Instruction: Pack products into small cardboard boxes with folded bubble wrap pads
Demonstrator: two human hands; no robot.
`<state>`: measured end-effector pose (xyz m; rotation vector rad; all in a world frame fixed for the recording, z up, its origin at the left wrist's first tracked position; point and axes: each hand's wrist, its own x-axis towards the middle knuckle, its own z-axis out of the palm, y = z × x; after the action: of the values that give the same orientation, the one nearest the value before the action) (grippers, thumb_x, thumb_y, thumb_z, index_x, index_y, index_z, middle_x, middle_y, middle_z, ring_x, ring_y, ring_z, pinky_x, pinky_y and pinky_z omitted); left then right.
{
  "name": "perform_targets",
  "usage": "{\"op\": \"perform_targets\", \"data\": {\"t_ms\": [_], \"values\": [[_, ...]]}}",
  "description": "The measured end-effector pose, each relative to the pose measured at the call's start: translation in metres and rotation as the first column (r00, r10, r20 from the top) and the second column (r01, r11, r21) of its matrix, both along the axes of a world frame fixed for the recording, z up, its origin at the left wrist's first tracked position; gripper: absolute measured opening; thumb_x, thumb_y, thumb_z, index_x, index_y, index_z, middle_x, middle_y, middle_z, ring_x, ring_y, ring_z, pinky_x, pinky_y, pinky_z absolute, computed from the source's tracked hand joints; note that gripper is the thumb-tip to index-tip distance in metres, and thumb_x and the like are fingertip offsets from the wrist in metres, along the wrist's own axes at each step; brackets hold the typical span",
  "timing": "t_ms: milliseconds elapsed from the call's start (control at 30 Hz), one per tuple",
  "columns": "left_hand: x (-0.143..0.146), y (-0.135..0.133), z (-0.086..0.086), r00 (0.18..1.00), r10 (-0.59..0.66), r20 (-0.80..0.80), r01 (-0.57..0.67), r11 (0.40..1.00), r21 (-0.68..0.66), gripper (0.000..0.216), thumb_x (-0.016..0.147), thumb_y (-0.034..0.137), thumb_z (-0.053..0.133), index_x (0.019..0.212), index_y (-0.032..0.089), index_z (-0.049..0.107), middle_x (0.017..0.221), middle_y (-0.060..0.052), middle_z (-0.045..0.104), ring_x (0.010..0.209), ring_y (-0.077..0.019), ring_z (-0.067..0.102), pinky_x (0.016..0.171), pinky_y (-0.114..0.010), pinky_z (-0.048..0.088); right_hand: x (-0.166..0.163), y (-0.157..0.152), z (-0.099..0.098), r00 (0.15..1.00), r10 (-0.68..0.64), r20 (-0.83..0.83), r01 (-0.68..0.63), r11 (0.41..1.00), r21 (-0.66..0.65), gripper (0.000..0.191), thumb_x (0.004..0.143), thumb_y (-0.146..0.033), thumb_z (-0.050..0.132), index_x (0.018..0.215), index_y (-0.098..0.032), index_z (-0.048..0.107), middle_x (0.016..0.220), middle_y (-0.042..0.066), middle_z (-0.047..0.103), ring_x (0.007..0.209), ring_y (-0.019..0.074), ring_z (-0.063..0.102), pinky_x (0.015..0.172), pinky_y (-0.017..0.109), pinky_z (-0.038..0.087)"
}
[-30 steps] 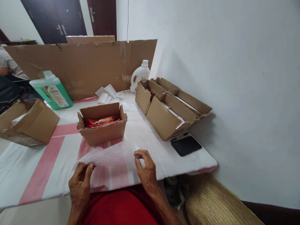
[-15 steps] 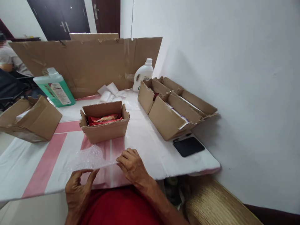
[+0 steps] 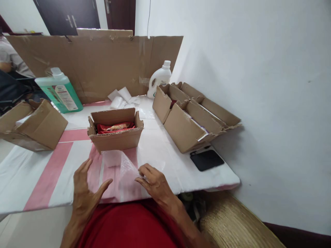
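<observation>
A sheet of clear bubble wrap (image 3: 121,168) lies on the white and pink table cloth (image 3: 46,172) near the front edge, partly folded. My right hand (image 3: 152,182) pinches its right edge with curled fingers. My left hand (image 3: 86,191) rests flat beside the sheet's left side, fingers spread. Just behind the sheet stands a small open cardboard box (image 3: 115,134) with red packets (image 3: 115,127) inside.
Open cardboard boxes (image 3: 191,117) line the right by the wall, another box (image 3: 31,124) sits at the left. A black phone (image 3: 207,160) lies at the right front. A green jug (image 3: 59,91), a white bottle (image 3: 160,79), white pads (image 3: 121,98) and a cardboard screen (image 3: 98,65) stand behind.
The bubble wrap was held up between both hands, then laid down and folded. My left hand let go and opened flat; my right hand stays on the sheet's edge.
</observation>
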<state>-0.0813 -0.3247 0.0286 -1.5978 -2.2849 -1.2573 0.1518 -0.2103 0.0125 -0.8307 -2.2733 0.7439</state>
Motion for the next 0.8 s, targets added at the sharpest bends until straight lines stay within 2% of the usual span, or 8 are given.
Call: {"op": "perform_targets", "data": {"t_ms": [100, 200, 267, 333, 433, 533, 633, 800], "values": [[-0.013, 0.025, -0.026, 0.989, -0.09, 0.121, 0.105, 0.986, -0.13, 0.076, 0.081, 0.058, 0.072, 0.141, 0.02, 0.048, 0.139, -0.017, 0.058, 0.132, -0.0355, 0.053, 0.111, -0.059, 0.043, 0.01, 0.003, 0.008, 0.99, 0.03, -0.138, -0.069, 0.955, -0.288, 0.032, 0.093, -0.046, 0.07, 0.076, -0.022, 0.056, 0.069, -0.004, 0.055, 0.062, 0.0128, 0.047, 0.059, 0.025, 0.036], [-0.013, 0.043, -0.042, 0.963, -0.128, 0.238, 0.162, 0.978, -0.132, 0.065, 0.086, 0.053, 0.067, 0.14, 0.019, 0.05, 0.137, -0.015, 0.06, 0.13, -0.0321, 0.055, 0.109, -0.055, 0.047, 0.018, 0.008, 0.019, 0.971, -0.014, -0.238, -0.135, 0.791, -0.596, 0.036, 0.085, -0.048, 0.076, 0.073, -0.022, 0.055, 0.062, -0.007, 0.049, 0.056, 0.0104, 0.042, 0.053, 0.023, 0.032], [-0.006, 0.046, -0.04, 0.959, -0.154, 0.24, 0.177, 0.981, -0.079, 0.057, 0.09, 0.047, 0.063, 0.139, 0.021, 0.051, 0.135, -0.013, 0.06, 0.127, -0.0295, 0.057, 0.107, -0.052, 0.048, 0.021, 0.011, 0.025, 0.949, -0.085, -0.303, -0.17, 0.674, -0.719, 0.037, 0.081, -0.049, 0.079, 0.072, -0.021, 0.056, 0.062, -0.007, 0.049, 0.056, 0.0099, 0.041, 0.051, 0.022, 0.03], [0.002, 0.041, -0.031, 0.951, -0.226, 0.209, 0.237, 0.971, -0.026, 0.055, 0.091, 0.04, 0.06, 0.142, 0.023, 0.049, 0.138, -0.012, 0.059, 0.127, -0.0288, 0.057, 0.107, -0.051, 0.049, 0.022, 0.015, 0.028, 0.905, -0.184, -0.383, -0.213, 0.584, -0.784, 0.042, 0.075, -0.051, 0.083, 0.07, -0.02, 0.055, 0.062, -0.007, 0.049, 0.055, 0.0092, 0.04, 0.051, 0.021, 0.03], [0.013, 0.025, -0.011, 0.905, -0.384, 0.184, 0.398, 0.916, -0.044, 0.071, 0.089, 0.038, 0.061, 0.154, 0.026, 0.034, 0.153, -0.014, 0.047, 0.141, -0.0327, 0.046, 0.115, -0.054, 0.041, 0.02, 0.016, 0.028, 0.827, -0.314, -0.466, -0.314, 0.429, -0.847, 0.049, 0.068, -0.056, 0.087, 0.072, -0.02, 0.054, 0.063, -0.007, 0.049, 0.053, 0.0079, 0.039, 0.05, 0.02, 0.031], [0.026, 0.015, 0.003, 0.872, -0.461, 0.163, 0.477, 0.876, -0.069, 0.086, 0.085, 0.044, 0.069, 0.158, 0.029, 0.027, 0.16, -0.014, 0.039, 0.149, -0.0357, 0.037, 0.118, -0.057, 0.038, 0.015, 0.013, 0.024, 0.801, -0.357, -0.482, -0.384, 0.311, -0.869, 0.051, 0.066, -0.058, 0.088, 0.077, -0.018, 0.059, 0.068, -0.005, 0.054, 0.055, 0.0081, 0.043, 0.051, 0.02, 0.034], [0.037, 0.019, 0.003, 0.878, -0.462, 0.123, 0.471, 0.88, -0.057, 0.086, 0.079, 0.045, 0.077, 0.154, 0.032, 0.036, 0.155, -0.013, 0.046, 0.145, -0.0352, 0.043, 0.116, -0.057, 0.041, 0.01, 0.008, 0.018, 0.807, -0.346, -0.479, -0.41, 0.256, -0.875, 0.052, 0.065, -0.058, 0.089, 0.081, -0.016, 0.062, 0.072, -0.003, 0.057, 0.055, 0.008, 0.046, 0.052, 0.02, 0.035], [0.032, 0.037, -0.001, 0.835, -0.494, 0.242, 0.515, 0.857, -0.03, 0.053, 0.084, 0.043, 0.071, 0.135, 0.028, 0.063, 0.143, -0.012, 0.06, 0.133, -0.0316, 0.057, 0.11, -0.052, 0.048, 0.013, 0.009, 0.013, 0.826, -0.308, -0.472, -0.414, 0.236, -0.879, 0.054, 0.063, -0.058, 0.091, 0.079, -0.015, 0.063, 0.069, -0.004, 0.057, 0.054, 0.007, 0.044, 0.051, 0.019, 0.033]]}}
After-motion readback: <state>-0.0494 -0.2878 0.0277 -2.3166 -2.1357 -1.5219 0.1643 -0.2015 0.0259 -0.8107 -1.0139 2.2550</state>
